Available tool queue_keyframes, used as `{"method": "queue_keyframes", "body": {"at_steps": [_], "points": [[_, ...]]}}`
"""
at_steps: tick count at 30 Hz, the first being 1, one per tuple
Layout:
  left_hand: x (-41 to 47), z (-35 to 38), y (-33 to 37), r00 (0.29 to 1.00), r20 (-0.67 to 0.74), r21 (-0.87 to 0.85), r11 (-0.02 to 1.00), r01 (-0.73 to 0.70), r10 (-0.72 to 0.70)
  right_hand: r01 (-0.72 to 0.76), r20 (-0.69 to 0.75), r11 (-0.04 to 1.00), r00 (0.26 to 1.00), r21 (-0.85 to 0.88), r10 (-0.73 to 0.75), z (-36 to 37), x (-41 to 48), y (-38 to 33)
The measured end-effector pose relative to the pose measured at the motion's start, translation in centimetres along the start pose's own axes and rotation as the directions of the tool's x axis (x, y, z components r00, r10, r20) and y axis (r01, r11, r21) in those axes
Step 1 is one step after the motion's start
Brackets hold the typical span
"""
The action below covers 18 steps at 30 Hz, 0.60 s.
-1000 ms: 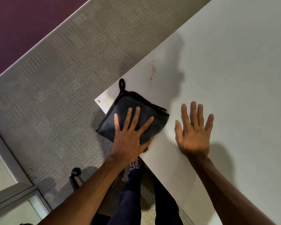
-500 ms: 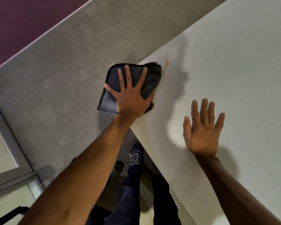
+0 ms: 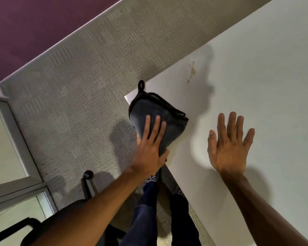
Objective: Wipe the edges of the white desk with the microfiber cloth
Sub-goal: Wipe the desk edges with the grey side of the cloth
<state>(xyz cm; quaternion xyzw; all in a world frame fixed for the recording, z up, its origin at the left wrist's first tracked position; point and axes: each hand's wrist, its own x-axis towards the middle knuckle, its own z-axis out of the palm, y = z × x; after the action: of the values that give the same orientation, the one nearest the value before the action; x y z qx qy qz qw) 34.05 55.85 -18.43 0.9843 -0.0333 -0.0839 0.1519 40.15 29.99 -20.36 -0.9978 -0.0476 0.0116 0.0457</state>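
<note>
The left hand point(image 3: 150, 148), gripping the microfiber cloth point(image 3: 160, 114), has slid back to the counter point(image 3: 256, 86) corner; the stain point(image 3: 192, 71) beyond remains. The right hand point(image 3: 228, 148) rests open.

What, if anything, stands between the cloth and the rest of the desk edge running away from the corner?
Nothing visible. The left hand presses the cloth at the desk corner; the far edge past it is bare, apart from brownish stains near it. The right hand lies flat, away from the edge.

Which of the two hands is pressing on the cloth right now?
The left hand, at the desk's corner, with fingers spread over the dark cloth. The right hand lies flat on bare desk, touching no cloth.
</note>
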Motion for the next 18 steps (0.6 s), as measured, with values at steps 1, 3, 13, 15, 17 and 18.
{"method": "queue_keyframes", "body": {"at_steps": [1,3,13,15,17,18], "points": [[-0.3,0.3,0.4,1.000,-0.020,-0.031,0.999,0.023,-0.023,0.002,-0.002,1.000,1.000,-0.006,-0.002,0.0,0.0,0.0],[0.6,0.4,0.8,0.995,-0.042,-0.069,0.994,0.088,-0.091,0.004,-0.017,1.000,1.000,-0.011,-0.004,0.1,0.1,0.1],[11.4,-3.8,-6.0,0.865,-0.098,-0.156,0.866,0.475,-0.492,0.003,-0.063,1.000,0.998,0.013,-0.002,0.9,0.0,0.1],[12.1,-4.3,-6.9,0.878,-0.068,-0.109,0.879,0.465,-0.473,-0.002,-0.056,1.000,0.998,0.019,0.003,0.9,0.0,0.0],[11.6,-4.2,-6.7,0.904,-0.071,-0.051,0.907,0.418,-0.421,-0.004,-0.047,1.000,0.999,0.024,0.005,0.9,0.0,-0.1],[11.0,-4.1,-6.2,0.914,-0.076,-0.032,0.917,0.397,-0.398,-0.006,-0.045,1.000,0.999,0.022,0.007,0.9,-0.1,-0.1]]}}
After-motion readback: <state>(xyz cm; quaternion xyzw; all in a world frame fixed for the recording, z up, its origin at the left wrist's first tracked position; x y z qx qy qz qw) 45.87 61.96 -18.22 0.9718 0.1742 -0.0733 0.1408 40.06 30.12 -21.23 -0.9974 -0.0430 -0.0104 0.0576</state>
